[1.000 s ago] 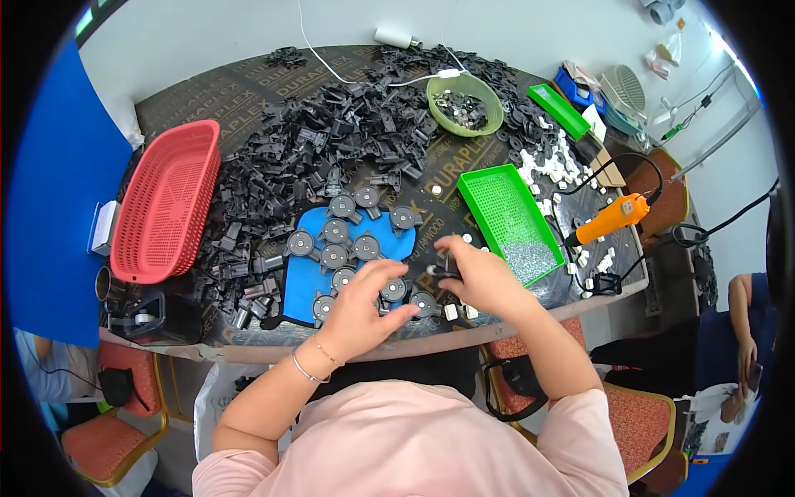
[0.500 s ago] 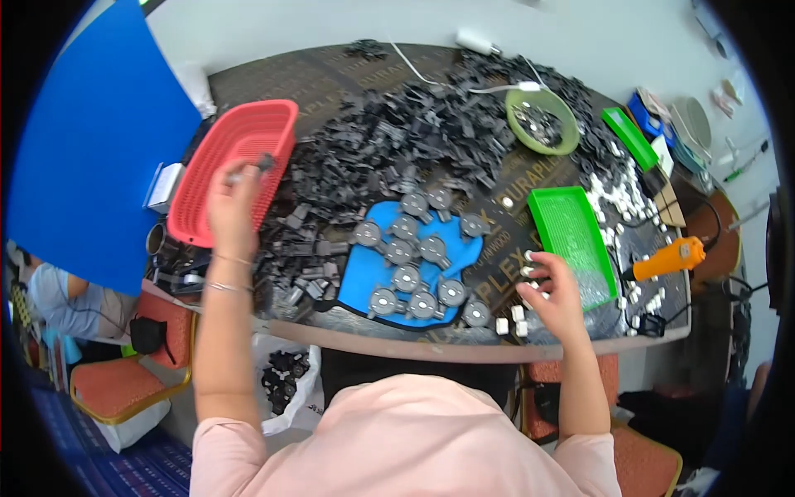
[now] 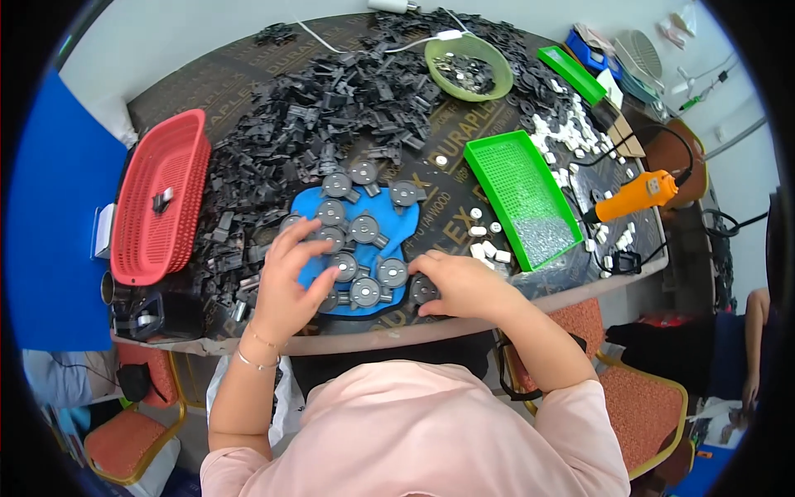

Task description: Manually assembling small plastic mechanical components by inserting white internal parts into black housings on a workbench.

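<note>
A blue mat [image 3: 407,222] carries several dark grey round parts [image 3: 365,229], each with a short stem and a pale centre. Over the mat's left side is my left hand [image 3: 286,277], fingers spread, nothing held, partly hiding some of these parts. My right hand [image 3: 460,286] curls its thumb and fingers about another round grey part [image 3: 423,289] beside the mat's right edge. In the red basket [image 3: 137,240] at left lies a small dark and white piece [image 3: 163,199].
Black plastic pieces [image 3: 298,108] are heaped across the back. Small white pieces [image 3: 489,250] lie beside a green tray [image 3: 503,186]. An orange power screwdriver [image 3: 636,197] with a cord rests at right. A pale green bowl [image 3: 469,68] of small parts stands at the back.
My left hand has let go of a small piece in the red basket and come right, over the mat. My right hand has moved left from the white pieces to a round part. The view shifted.
</note>
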{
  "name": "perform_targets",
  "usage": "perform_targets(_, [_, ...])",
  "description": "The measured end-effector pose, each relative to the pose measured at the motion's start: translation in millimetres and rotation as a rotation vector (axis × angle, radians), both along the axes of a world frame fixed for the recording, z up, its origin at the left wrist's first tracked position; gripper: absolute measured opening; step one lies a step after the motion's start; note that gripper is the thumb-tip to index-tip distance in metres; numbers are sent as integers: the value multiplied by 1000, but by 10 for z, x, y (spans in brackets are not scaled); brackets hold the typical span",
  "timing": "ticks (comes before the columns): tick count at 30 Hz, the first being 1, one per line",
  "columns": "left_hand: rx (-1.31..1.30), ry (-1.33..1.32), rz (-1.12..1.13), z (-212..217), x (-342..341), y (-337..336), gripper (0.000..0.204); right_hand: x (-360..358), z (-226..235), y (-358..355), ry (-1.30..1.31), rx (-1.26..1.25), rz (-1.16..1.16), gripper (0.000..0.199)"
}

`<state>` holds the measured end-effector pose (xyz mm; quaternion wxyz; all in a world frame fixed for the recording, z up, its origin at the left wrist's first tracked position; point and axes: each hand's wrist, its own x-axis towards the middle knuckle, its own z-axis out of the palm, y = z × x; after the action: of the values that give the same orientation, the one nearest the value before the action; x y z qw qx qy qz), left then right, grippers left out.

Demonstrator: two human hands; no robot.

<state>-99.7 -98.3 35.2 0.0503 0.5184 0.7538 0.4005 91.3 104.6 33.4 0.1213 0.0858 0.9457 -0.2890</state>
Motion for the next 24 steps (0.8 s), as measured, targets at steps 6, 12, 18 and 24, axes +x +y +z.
perform_targets(6, [1, -41, 12, -19, 110, -109, 29, 288, -114, 229, 360, -327, -536, 54])
perform_targets(12, [50, -74, 19, -88, 173, -22, 28, 611, -153, 832, 546, -208, -595, 65])
perform_targets(18, [9, 19, -276, -41, 578, 479, 23, 662, 164, 714, 375, -605, -882, 24])
perform_targets(24, [-88, 129, -527, -247, 907, 951, 22, 827, 64, 566, 273, -47, -461, 24])
